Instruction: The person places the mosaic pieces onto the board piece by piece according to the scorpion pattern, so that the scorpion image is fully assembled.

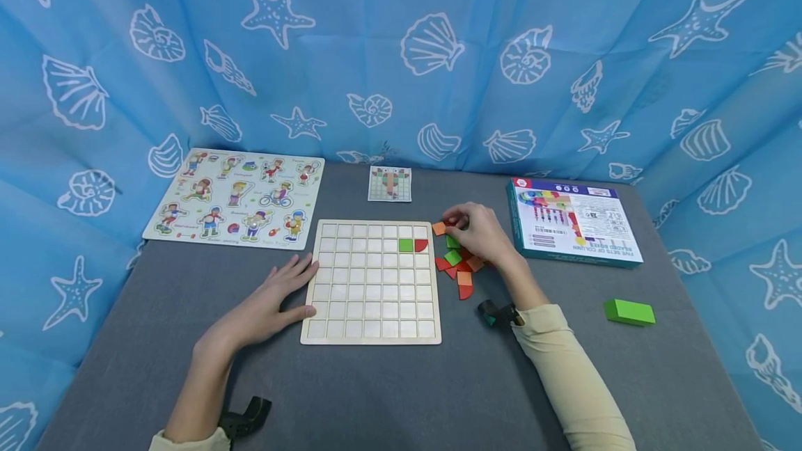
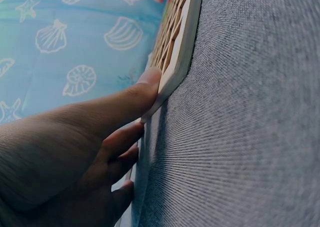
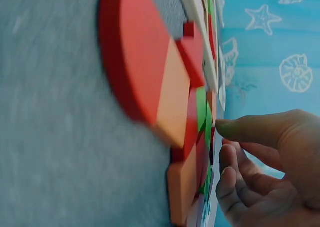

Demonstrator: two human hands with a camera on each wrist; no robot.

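Observation:
A wooden grid board [image 1: 371, 339] lies flat on the table. Its second row from the far side holds a green square tile [image 1: 406, 246] beside a red quarter-round tile [image 1: 421, 246]. My left hand [image 1: 266, 305] rests along the board's left edge, thumb and fingers spread; the left wrist view shows the thumb [image 2: 142, 89] against its rim. At the board's right, my right hand [image 1: 479, 232] reaches over the far end of a pile of red, orange and green tiles [image 3: 142, 52]. Its thumb and bent fingers are close to an orange tile [image 1: 438, 228]; I cannot tell whether they pinch a piece.
Behind the board lies a small pattern card [image 1: 390, 184]. A picture puzzle board [image 1: 234, 197] is at the back left, a flat toy box [image 1: 573, 221] at the back right. One green block [image 1: 629, 312] sits at the far right. A blue seashell curtain [image 1: 401, 54] surrounds the table.

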